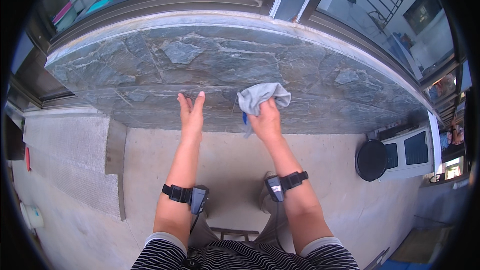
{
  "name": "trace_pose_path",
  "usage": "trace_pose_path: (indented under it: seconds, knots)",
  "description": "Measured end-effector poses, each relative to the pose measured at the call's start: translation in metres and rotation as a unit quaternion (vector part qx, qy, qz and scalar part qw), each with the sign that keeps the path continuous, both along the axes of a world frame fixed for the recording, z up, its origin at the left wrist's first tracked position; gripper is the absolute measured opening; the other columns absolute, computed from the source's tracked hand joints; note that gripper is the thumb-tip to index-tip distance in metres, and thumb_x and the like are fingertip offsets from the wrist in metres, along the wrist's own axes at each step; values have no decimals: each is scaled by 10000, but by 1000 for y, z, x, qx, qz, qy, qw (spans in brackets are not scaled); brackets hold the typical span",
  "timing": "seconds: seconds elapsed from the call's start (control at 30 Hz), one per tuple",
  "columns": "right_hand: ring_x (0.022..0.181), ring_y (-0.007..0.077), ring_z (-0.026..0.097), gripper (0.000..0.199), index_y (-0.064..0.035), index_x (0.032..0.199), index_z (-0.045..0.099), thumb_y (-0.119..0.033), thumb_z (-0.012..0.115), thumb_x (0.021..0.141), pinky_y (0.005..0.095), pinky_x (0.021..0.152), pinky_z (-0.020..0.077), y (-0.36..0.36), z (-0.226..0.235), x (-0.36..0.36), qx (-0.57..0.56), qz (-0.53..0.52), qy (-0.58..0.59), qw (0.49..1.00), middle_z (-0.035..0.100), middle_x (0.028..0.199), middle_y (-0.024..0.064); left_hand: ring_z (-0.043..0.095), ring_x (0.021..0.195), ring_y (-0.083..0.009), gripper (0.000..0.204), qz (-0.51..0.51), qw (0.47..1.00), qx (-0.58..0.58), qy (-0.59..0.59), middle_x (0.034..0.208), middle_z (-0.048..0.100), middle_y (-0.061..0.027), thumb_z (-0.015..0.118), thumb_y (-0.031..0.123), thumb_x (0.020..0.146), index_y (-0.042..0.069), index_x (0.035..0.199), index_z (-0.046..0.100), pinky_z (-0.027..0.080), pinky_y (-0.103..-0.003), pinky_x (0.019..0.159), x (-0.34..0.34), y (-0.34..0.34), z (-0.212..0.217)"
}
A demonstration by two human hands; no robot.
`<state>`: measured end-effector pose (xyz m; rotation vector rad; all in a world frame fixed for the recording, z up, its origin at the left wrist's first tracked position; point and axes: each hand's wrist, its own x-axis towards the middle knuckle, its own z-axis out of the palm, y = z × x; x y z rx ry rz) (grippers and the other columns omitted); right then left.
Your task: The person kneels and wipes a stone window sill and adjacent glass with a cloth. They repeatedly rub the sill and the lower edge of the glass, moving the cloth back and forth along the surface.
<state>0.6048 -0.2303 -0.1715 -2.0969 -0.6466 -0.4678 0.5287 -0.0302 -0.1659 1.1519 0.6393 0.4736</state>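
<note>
In my right hand [266,121] is a bunched grey cloth [261,95], with a bit of blue showing at its lower left edge. The fingers are closed on the cloth, which lies in front of the grey stone-tiled wall [185,52]; whether it presses on the stone I cannot tell. My left hand [191,114] is empty, held up before the same wall with its thumb and fingers apart. Both forearms carry a strapped device, a dark one [199,199] on the left and another [274,188] on the right.
Above the wall runs a pale sill [220,19] under framed windows. Concrete steps [75,155] stand at the left. On the right are a round black object [371,160] and a white cabinet-like unit [407,152]. A low stool [235,233] shows between my legs.
</note>
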Motion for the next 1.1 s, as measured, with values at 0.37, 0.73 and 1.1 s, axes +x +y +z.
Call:
trace_pose_path:
  seconds: [0.37,0.73,1.1]
  knots:
    - [833,78,566,52,-44,983,594,-39,642,965,244,749,480,-46,8,39,332,-107,136,927,620,903,15,231,1521,-261,963,-6,998,-61,21,1641,225,-197,674,429,956,75,1620,72,241,-394,1202,-3,-36,9]
    - [1270,332,519,652,32,1344,526,-241,801,820,410,1065,437,9,46,-41,90,131,37,987,497,1367,220,582,1252,-203,585,-133,942,-252,-175,1361,596,-84,604,414,1012,86,1464,430,487,-392,1050,-30,-34,23]
    - [1172,222,585,614,43,1426,435,-72,731,900,368,1023,449,-50,71,2,347,-58,-62,934,608,1288,158,482,1367,-233,642,-305,908,-200,-206,1504,471,-129,619,363,1001,101,1530,366,425,-396,1045,-45,-32,25]
